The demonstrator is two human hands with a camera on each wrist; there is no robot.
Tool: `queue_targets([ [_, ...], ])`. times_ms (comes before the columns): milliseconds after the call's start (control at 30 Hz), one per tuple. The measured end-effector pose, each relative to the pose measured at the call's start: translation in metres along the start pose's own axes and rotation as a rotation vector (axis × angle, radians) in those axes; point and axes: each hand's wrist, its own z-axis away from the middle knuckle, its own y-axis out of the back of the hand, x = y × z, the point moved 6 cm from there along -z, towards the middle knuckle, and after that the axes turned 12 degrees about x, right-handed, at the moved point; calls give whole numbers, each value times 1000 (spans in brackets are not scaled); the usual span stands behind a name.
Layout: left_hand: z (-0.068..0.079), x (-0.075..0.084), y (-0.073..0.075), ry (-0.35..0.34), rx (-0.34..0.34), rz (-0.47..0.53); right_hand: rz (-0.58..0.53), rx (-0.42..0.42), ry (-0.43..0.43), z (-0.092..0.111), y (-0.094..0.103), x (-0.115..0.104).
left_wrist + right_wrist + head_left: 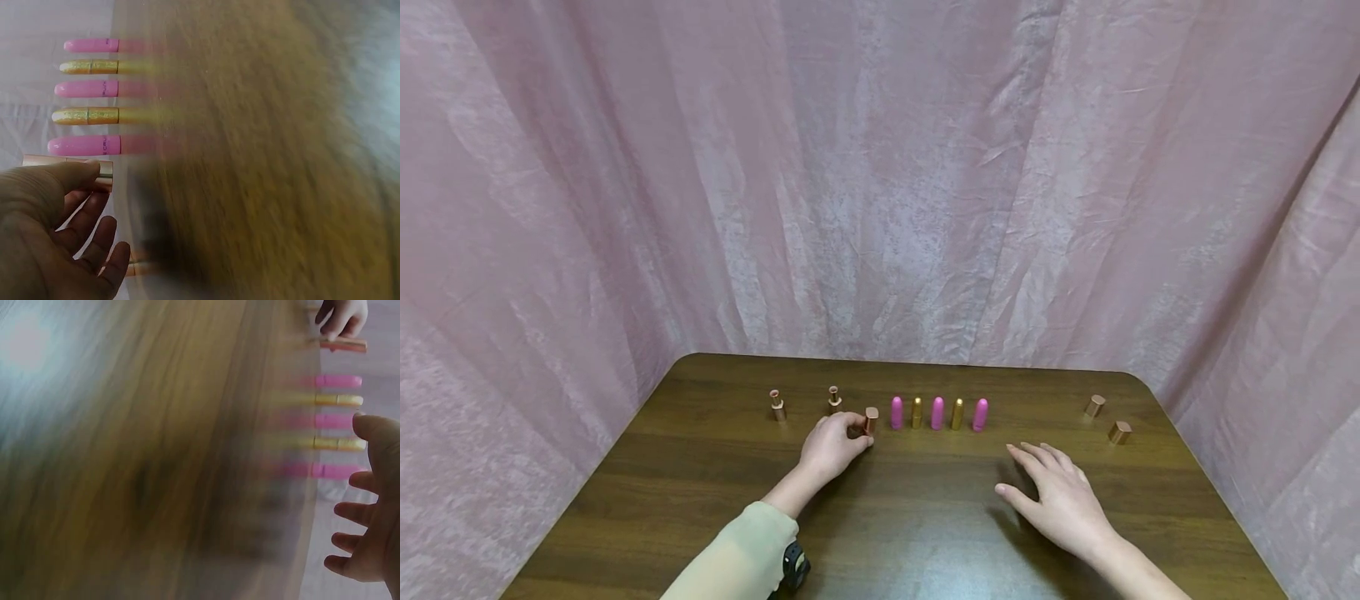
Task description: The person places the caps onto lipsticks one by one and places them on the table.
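Observation:
My left hand [831, 450] pinches a rose-gold lipstick tube [871, 419] between thumb and fingers. It stands upright on the table, at the left end of a row of pink and gold lipstick tubes. Nearest it in that row is a pink tube [897, 413], with a gold tube [917, 413] beside that. Behind the left hand stands an uncapped rose-gold tube [835, 401], its lower part hidden by the fingers. Over the table's right half, my right hand [1060, 500] has its fingers spread and holds nothing. In the right wrist view its thumb overlaps the row.
Another uncapped rose-gold tube [778, 406] stands at the back left. Toward the right edge are two rose-gold caps, one farther back [1095, 406] and one nearer [1120, 432]. Pink curtains [887, 183] hang behind the brown wooden table [895, 517] and at its sides.

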Motion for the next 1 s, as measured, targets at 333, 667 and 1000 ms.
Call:
queue_targets([
  [333, -16, -2, -17, 58, -17, 8, 80, 19, 66, 7, -2, 16],
  [667, -23, -1, -29, 114, -49, 34, 50, 39, 73, 13, -4, 12],
  [1000, -25, -4, -31, 112, -46, 41, 45, 27, 81, 14, -5, 8],
])
